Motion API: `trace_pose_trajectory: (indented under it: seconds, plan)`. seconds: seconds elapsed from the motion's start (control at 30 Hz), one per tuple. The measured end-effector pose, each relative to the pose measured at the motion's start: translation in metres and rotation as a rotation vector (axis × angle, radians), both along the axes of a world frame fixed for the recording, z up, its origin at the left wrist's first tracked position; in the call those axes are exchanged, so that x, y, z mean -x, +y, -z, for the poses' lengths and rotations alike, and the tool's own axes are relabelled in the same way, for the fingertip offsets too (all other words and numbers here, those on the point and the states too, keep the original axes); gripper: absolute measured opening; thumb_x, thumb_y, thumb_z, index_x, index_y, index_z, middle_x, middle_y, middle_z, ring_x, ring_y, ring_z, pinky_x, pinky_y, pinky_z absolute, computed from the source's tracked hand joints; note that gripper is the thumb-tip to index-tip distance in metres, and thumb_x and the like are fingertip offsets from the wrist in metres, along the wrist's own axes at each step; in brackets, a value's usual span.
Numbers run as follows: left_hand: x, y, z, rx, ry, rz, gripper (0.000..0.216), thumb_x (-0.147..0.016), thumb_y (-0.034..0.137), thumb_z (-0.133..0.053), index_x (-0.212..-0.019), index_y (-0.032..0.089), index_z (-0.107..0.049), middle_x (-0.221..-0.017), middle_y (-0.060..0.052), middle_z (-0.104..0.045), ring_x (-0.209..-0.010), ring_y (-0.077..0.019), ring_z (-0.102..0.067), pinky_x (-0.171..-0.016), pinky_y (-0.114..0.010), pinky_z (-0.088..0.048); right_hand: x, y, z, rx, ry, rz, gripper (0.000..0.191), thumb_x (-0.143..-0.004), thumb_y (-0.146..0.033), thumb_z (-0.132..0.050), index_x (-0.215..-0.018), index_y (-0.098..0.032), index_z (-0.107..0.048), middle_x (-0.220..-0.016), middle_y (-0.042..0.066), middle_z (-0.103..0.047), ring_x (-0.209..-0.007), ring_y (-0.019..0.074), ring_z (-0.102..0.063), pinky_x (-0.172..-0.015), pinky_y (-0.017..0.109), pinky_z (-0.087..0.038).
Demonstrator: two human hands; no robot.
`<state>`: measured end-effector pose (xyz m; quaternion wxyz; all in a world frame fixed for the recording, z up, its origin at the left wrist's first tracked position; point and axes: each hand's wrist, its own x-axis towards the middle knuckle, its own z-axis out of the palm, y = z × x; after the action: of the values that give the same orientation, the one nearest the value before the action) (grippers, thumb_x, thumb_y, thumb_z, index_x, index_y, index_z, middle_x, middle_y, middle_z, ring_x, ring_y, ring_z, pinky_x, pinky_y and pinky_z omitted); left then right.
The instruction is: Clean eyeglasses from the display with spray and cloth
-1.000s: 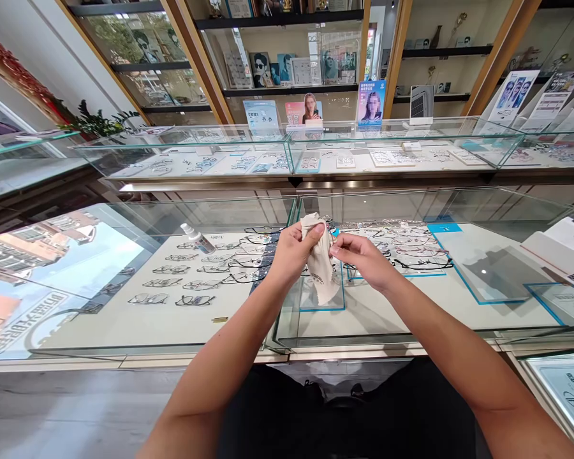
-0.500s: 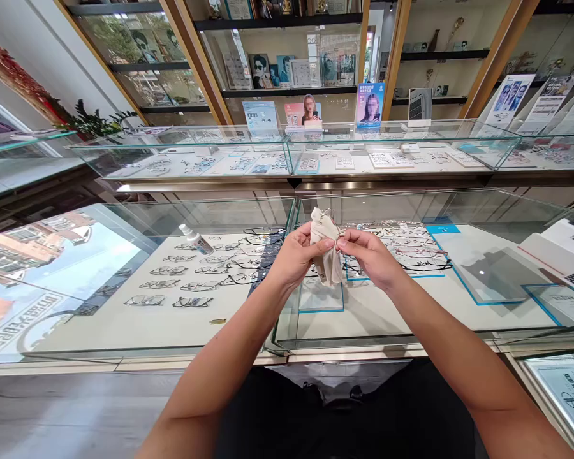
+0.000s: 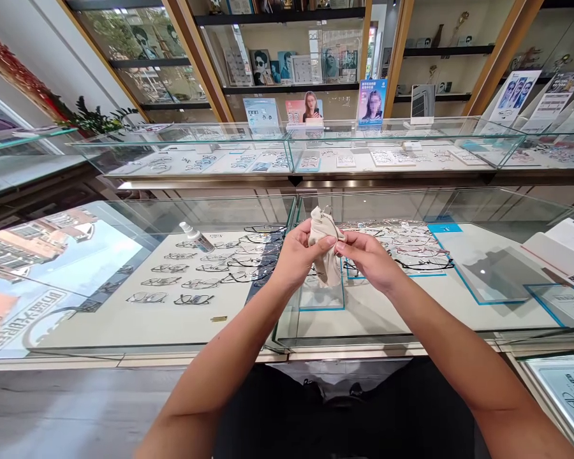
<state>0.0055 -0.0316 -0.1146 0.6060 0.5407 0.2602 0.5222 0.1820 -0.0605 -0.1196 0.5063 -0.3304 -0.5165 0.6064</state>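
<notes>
Above a glass display counter (image 3: 363,319), both my hands meet around a beige cleaning cloth (image 3: 321,236). My left hand (image 3: 299,255) is closed on the cloth from the left, thumb on top. My right hand (image 3: 370,258) pinches the cloth's right side. A thin wire eyeglass frame (image 3: 326,213) pokes out at the top of the cloth; most of it is wrapped and hidden. The cloth's loose end hangs down between my hands.
Rows of eyeglass frames (image 3: 196,274) lie inside the counter, with a small spray bottle (image 3: 196,237) on the glass at left. A second glass case (image 3: 287,153) stands behind, with shelves and posters beyond. White boxes (image 3: 559,245) sit at the right.
My right hand moved left from beside the hanging cloth and joined the left hand on it. The cloth bunched up around the eyeglass frame, and both hands rose slightly.
</notes>
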Motion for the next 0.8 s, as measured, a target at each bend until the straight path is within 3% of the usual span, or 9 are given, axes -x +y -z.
trace_pose_trajectory:
  seconds: [0.1, 0.23, 0.37, 0.5, 0.57, 0.67, 0.8]
  plan:
    - [-0.002, -0.002, 0.002, -0.011, 0.017, -0.081, 0.052, -0.07, 0.055, -0.103, -0.093, 0.018, -0.074, -0.081, -0.001, -0.076, -0.065, -0.013, -0.064, -0.063, -0.025, -0.052, 0.004, -0.004, -0.001, -0.022, -0.033, -0.043, 0.05, -0.078, -0.064, -0.094, -0.076, -0.022, -0.066, -0.084, 0.0, -0.067, -0.085, 0.0181, -0.058, -0.083, 0.033, -0.047]
    - [-0.004, -0.002, 0.005, -0.024, -0.002, -0.141, 0.055, -0.077, 0.066, -0.096, -0.089, 0.019, -0.072, -0.071, 0.001, -0.07, -0.057, -0.012, -0.059, -0.056, -0.024, -0.048, 0.007, -0.008, -0.004, -0.047, -0.064, -0.065, 0.047, -0.081, -0.064, -0.092, -0.082, -0.023, -0.071, -0.086, 0.0, -0.068, -0.087, 0.0189, -0.06, -0.084, 0.034, -0.049]
    - [0.001, 0.003, 0.006, -0.026, 0.024, -0.08, 0.061, -0.083, 0.077, -0.085, -0.09, 0.018, -0.073, -0.075, -0.004, -0.075, -0.062, -0.0176, -0.068, -0.057, -0.028, -0.053, 0.001, -0.007, -0.008, -0.025, -0.05, -0.035, 0.045, -0.076, -0.062, -0.095, -0.079, -0.023, -0.073, -0.083, 0.0, -0.068, -0.085, 0.0187, -0.059, -0.085, 0.034, -0.047]
    - [0.009, 0.005, 0.0, -0.038, 0.057, 0.107, 0.058, -0.083, 0.066, -0.092, -0.113, 0.019, -0.074, -0.094, -0.007, -0.081, -0.074, -0.0204, -0.074, -0.067, -0.031, -0.06, -0.01, -0.003, -0.011, -0.042, -0.045, -0.007, 0.039, -0.076, -0.059, -0.095, -0.076, -0.022, -0.079, -0.091, 0.003, -0.074, -0.095, 0.0208, -0.063, -0.096, 0.036, -0.046]
    - [0.009, 0.004, -0.002, -0.064, 0.058, 0.127, 0.061, -0.079, 0.055, -0.098, -0.121, 0.02, -0.073, -0.101, -0.007, -0.081, -0.078, -0.0191, -0.074, -0.072, -0.03, -0.061, -0.012, -0.001, -0.011, -0.029, -0.033, 0.003, 0.039, -0.075, -0.058, -0.095, -0.075, -0.022, -0.081, -0.091, 0.004, -0.075, -0.097, 0.0209, -0.063, -0.096, 0.035, -0.046]
    - [0.007, 0.001, -0.004, -0.094, 0.079, 0.047, 0.059, -0.072, 0.05, -0.103, -0.111, 0.019, -0.073, -0.091, -0.003, -0.078, -0.072, -0.0162, -0.069, -0.068, -0.027, -0.057, -0.009, 0.0, -0.008, 0.011, -0.002, -0.043, 0.041, -0.072, -0.059, -0.098, -0.078, -0.022, -0.082, -0.085, 0.002, -0.073, -0.089, 0.019, -0.062, -0.09, 0.034, -0.047]
    - [0.002, -0.003, 0.0, -0.173, 0.123, -0.142, 0.052, -0.079, 0.064, -0.095, -0.088, 0.019, -0.07, -0.074, 0.001, -0.067, -0.062, -0.0124, -0.057, -0.06, -0.025, -0.048, 0.001, -0.003, -0.005, 0.007, 0.009, -0.161, 0.044, -0.072, -0.06, -0.1, -0.081, -0.021, -0.08, -0.081, 0.001, -0.071, -0.083, 0.0179, -0.062, -0.086, 0.033, -0.049]
